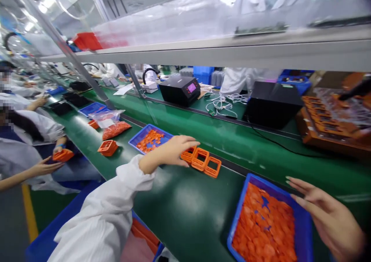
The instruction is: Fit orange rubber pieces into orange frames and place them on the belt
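My left hand is at the left end of a short row of square orange plastic frames on the green bench. Its thumb and fingers are closed round the leftmost orange frame, which the hand partly hides. Beside that one stand a middle frame and a right-hand frame. My right hand hovers at the right rim of a blue tray, its fingers apart and nothing between them. Many small flat orange pieces fill this tray.
Behind my left arm are another blue tray of orange pieces, an orange frame stack and a bag of orange parts. Black boxes and white cables line the back. A co-worker's hand is at left; a shelf crosses overhead.
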Motion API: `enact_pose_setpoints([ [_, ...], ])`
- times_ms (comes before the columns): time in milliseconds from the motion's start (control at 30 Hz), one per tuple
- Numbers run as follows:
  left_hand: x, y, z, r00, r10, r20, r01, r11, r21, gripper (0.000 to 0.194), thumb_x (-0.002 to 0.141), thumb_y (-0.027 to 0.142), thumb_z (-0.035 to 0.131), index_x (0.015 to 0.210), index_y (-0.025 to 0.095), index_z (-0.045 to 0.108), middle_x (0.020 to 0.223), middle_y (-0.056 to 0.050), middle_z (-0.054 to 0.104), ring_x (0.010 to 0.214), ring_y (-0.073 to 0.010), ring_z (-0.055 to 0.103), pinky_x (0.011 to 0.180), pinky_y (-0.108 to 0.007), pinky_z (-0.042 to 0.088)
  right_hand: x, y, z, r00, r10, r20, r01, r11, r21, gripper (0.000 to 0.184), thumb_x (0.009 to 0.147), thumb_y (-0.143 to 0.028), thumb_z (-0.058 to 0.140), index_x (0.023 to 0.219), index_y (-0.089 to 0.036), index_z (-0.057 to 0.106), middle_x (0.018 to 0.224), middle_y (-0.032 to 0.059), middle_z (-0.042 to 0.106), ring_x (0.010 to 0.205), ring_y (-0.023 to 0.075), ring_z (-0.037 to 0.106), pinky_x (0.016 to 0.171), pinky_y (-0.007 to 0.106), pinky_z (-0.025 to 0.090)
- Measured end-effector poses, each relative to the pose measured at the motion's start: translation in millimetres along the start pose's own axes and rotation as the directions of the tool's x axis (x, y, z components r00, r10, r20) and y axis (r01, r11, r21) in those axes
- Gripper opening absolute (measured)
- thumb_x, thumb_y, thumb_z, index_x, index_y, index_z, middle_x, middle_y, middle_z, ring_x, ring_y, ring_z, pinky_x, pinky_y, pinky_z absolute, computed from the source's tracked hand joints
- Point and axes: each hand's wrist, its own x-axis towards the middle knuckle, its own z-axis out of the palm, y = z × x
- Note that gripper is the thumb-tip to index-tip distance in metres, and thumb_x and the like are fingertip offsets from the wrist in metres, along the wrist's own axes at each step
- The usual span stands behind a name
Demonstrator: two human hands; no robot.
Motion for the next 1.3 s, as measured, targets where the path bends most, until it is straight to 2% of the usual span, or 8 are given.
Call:
enact_pose_setpoints([
  [67, 33, 29, 17.0, 0.986, 0.074, 0.151, -0.088, 0.992, 0.089, 0.113, 0.072, 0.043, 0.098, 0.168, 0.029, 0.04, 0.17, -0.021, 0.04, 0.153, -0.0444, 0.043, 0.124, -0.058, 0.034, -5, -5, -5, 1.0, 0.006, 0.004, -0.006, 0.997, 0.08, 0.052, 0.06, -0.06, 0.102, 0.053, -0.026, 0.064, 0.131, 0.0228, 0.071, 0.136, 0.0479, 0.06, 0.106, 0.064, 0.052],
  [167, 62, 50, 36.3, 0.957, 0.023, 0.289, -0.085, 0.975, 0.204, 0.124, 0.068, 0.045, 0.1, 0.171, 0.029, 0.034, 0.172, -0.025, 0.034, 0.155, -0.0484, 0.04, 0.123, -0.061, 0.033, -15, -15, -9, 0.997, -0.072, 0.007, 0.071, 0.989, 0.127, 0.046, 0.067, -0.049, 0.099, 0.054, -0.024, 0.063, 0.128, 0.0203, 0.071, 0.13, 0.0461, 0.064, 0.102, 0.062, 0.053],
  [367, 90, 88, 53.7, 0.961, 0.069, 0.268, -0.162, 0.925, 0.343, 0.12, 0.068, 0.053, 0.099, 0.169, 0.032, 0.038, 0.165, -0.023, 0.046, 0.149, -0.044, 0.046, 0.12, -0.057, 0.032, -27, -20, -10, 0.977, -0.209, 0.044, 0.191, 0.946, 0.262, 0.037, 0.077, -0.033, 0.093, 0.066, -0.021, 0.06, 0.122, 0.0104, 0.073, 0.119, 0.0315, 0.068, 0.093, 0.042, 0.057],
  [500, 116, 116, 79.2, 0.944, -0.023, 0.33, -0.162, 0.836, 0.524, 0.068, 0.09, 0.032, 0.083, 0.153, 0.024, 0.059, 0.13, -0.02, 0.07, 0.122, -0.036, 0.066, 0.109, -0.048, 0.037, -30, -25, -8, 0.96, -0.264, 0.096, 0.217, 0.912, 0.347, 0.036, 0.081, -0.029, 0.091, 0.07, -0.021, 0.058, 0.12, 0.0073, 0.072, 0.118, 0.0261, 0.068, 0.096, 0.035, 0.056],
  [567, 127, 121, 94.7, 0.936, -0.064, 0.345, -0.15, 0.817, 0.557, 0.041, 0.098, 0.022, 0.071, 0.139, 0.021, 0.069, 0.115, -0.018, 0.075, 0.11, -0.0328, 0.07, 0.103, -0.045, 0.038, -33, -29, -10, 0.953, -0.281, 0.113, 0.22, 0.899, 0.378, 0.032, 0.086, -0.031, 0.088, 0.077, -0.022, 0.06, 0.122, 0.0069, 0.071, 0.12, 0.025, 0.066, 0.096, 0.034, 0.056],
  [633, 134, 120, 107.8, 0.927, -0.085, 0.365, -0.15, 0.808, 0.569, 0.035, 0.096, 0.021, 0.073, 0.131, 0.021, 0.072, 0.107, -0.017, 0.076, 0.104, -0.0312, 0.071, 0.098, -0.043, 0.039, -35, -33, -12, 0.949, -0.289, 0.125, 0.222, 0.896, 0.385, 0.024, 0.093, -0.032, 0.084, 0.086, -0.024, 0.062, 0.125, 0.0065, 0.069, 0.123, 0.0234, 0.065, 0.096, 0.032, 0.056],
  [900, 137, 109, 124.3, 0.896, -0.109, 0.43, -0.183, 0.793, 0.581, 0.083, 0.058, 0.028, 0.106, 0.13, 0.019, 0.066, 0.112, -0.016, 0.074, 0.104, -0.0318, 0.069, 0.087, -0.036, 0.041, -36, -32, -12, 0.937, -0.301, 0.178, 0.212, 0.894, 0.395, 0.024, 0.103, -0.042, 0.074, 0.092, -0.024, 0.062, 0.122, 0.0071, 0.067, 0.102, 0.0212, 0.065, 0.093, 0.032, 0.055],
  [1300, 136, 129, 114.4, 0.868, -0.064, 0.492, -0.198, 0.865, 0.462, 0.079, 0.058, 0.031, 0.102, 0.129, 0.016, 0.071, 0.121, -0.02, 0.067, 0.11, -0.0357, 0.067, 0.095, -0.042, 0.05, -38, -47, 3, 0.891, -0.355, 0.284, 0.222, 0.885, 0.409, 0.029, 0.105, -0.047, 0.071, 0.091, -0.024, 0.063, 0.101, 0.0058, 0.067, 0.105, 0.0231, 0.067, 0.096, 0.034, 0.054],
])
